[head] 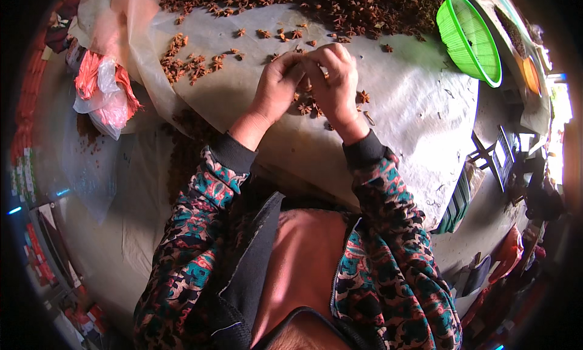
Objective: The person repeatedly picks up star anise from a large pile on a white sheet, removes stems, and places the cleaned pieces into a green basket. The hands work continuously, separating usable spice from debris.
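Observation:
My left hand (280,83) and my right hand (334,74) meet above a sheet-covered work surface, fingertips bent in and touching. Brown bits show in the gap between the palms; whether the fingers pinch a piece is hidden by the knuckles. Just below them a few star anise pods (304,107) lie on the pale plastic sheet (410,104). One more star anise (363,96) rests right of my right wrist. To the left sits a small heap of star anise pieces (175,65). A large dark pile of star anise (364,6) spreads along the far side.
A bright green plastic basket (478,45) stands tilted at the far right. Red and clear plastic bags (107,90) hang at the left. A dark folding chair (498,154) is on the floor to the right. Loose stems (369,118) lie scattered over the sheet.

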Motion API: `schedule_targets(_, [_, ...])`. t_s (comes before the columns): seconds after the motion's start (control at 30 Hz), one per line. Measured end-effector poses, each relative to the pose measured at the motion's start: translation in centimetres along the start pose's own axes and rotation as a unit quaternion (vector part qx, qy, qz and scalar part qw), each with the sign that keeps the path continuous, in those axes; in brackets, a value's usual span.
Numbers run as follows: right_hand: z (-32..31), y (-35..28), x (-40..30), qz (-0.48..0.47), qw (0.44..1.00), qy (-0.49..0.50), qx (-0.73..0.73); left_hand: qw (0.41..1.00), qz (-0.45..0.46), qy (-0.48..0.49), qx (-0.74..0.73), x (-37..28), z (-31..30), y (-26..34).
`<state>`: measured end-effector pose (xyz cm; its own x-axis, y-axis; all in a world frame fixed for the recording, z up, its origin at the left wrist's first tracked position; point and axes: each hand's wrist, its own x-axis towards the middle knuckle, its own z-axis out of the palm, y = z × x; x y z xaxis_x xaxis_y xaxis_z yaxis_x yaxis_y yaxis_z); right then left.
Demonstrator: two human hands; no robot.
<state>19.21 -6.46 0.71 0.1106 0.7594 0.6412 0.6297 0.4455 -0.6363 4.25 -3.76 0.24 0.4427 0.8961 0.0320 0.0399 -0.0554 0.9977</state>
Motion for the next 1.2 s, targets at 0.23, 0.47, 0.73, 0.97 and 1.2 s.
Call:
schedule_targets(0.23, [-9.1, 3.9, -3.7, 0.087, 0.951, 0.002, -0.296, 0.885, 0.280, 0.070, 0.364, -1.1, -1.4, -1.8])
schedule_targets(0.47, [-0.9, 2.5, -4.4, -0.021, 0.976, -0.118, -0.183, 0.837, 0.290, -0.007, 0.464, 0.1, -0.4, -3.8])
schedule_targets(0.73, [-5.7, -0.1, -5.6, -0.020, 0.991, 0.032, -0.126, 0.896, 0.290, 0.034, 0.334, -1.3, 2.1, 0.3])
schedule_targets(0.97, [-9.5, -6.6, -5.9, -0.124, 0.968, 0.013, -0.217, 0.981, 0.096, 0.167, 0.038, -2.5, 2.9, -4.1])
schedule_targets(1.2, [-9.8, -0.9, -7.3, 0.080, 0.963, -0.067, -0.248, 0.856, 0.259, 0.103, 0.436, -3.9, -1.8, -1.1])
